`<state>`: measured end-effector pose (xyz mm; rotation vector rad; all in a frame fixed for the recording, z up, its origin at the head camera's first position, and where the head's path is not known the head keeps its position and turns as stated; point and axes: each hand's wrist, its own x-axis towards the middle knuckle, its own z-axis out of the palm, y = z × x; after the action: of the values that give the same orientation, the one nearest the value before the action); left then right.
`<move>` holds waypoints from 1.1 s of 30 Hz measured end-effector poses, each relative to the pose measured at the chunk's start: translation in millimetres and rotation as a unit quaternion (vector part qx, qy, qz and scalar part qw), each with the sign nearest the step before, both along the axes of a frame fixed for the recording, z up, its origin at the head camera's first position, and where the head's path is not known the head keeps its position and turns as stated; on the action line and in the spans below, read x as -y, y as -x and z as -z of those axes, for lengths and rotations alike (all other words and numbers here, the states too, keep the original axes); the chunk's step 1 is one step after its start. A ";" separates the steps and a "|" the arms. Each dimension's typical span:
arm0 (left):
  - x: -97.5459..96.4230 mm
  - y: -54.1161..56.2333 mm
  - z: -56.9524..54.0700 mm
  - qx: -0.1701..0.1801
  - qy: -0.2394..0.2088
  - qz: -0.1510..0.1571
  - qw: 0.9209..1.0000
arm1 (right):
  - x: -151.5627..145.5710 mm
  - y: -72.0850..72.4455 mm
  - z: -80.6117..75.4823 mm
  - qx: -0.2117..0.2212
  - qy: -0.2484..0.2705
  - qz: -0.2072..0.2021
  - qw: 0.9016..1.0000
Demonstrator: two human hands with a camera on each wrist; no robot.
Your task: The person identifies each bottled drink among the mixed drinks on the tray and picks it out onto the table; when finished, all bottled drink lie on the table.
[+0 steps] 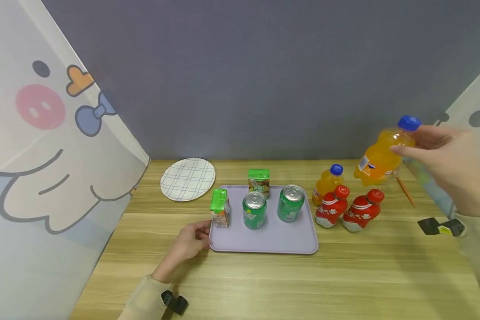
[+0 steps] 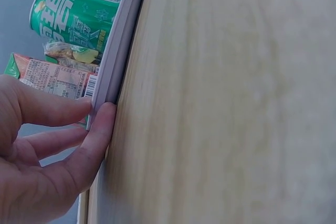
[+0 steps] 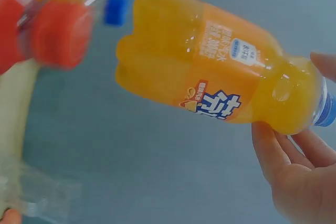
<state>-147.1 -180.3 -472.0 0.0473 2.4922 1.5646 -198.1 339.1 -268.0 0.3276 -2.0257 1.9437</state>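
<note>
My right hand (image 1: 450, 155) grips an orange soda bottle (image 1: 384, 153) with a blue cap near its neck. The bottle hangs tilted in the air above the back right of the table. At the front left corner of a pale purple tray (image 1: 264, 242), my left hand (image 1: 194, 240) pinches the rim, thumb and fingers on either side of it in the left wrist view. On the tray stand two green drink cans (image 1: 254, 211) (image 1: 290, 203) and two juice cartons (image 1: 221, 208) (image 1: 258, 181) with green tops.
Right of the tray stand a second orange soda bottle (image 1: 328, 182) and two red bottles (image 1: 331, 206) (image 1: 362, 211). A checked white plate (image 1: 188, 179) lies at the back left. An orange stick (image 1: 406, 192) lies at the right. A grey panel (image 1: 264, 89) rises behind the table.
</note>
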 end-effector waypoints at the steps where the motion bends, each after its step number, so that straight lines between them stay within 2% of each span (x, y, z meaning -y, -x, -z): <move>1: -0.4 0.5 -0.3 0.000 0.001 0.000 1.000 | -2.7 0.8 2.9 0.006 -0.027 0.019 0.999; 4: -0.9 1.1 -0.9 0.001 0.004 0.000 1.000 | -10.4 5.9 15.7 0.026 -0.089 0.056 0.994; 10: -1.4 1.0 0.3 -0.003 -0.001 0.015 1.000 | -26.6 16.7 45.9 0.087 -0.107 0.060 0.989; 14: -1.6 0.2 1.3 -0.001 -0.005 0.019 1.000 | -32.8 19.5 64.6 0.114 -0.178 0.081 0.974; 17: -1.1 0.4 0.9 -0.002 -0.006 0.009 1.000 | -34.4 22.2 77.5 0.128 -0.195 0.080 0.969; 20: -0.7 1.0 -0.3 -0.004 -0.003 0.006 1.000 | -35.4 24.4 88.3 0.141 -0.182 0.072 0.970; 28: -1.4 2.9 -2.6 0.002 -0.002 0.005 1.000 | -34.6 29.2 112.9 0.146 -0.105 0.053 0.982; 33: -0.4 2.6 -0.2 0.010 -0.006 0.006 1.000 | -34.6 31.4 126.3 0.147 -0.119 0.050 0.981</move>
<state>-149.7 -179.9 -471.8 0.0480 2.4633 1.5666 -229.5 373.7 -394.3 -0.0133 -2.4178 1.7789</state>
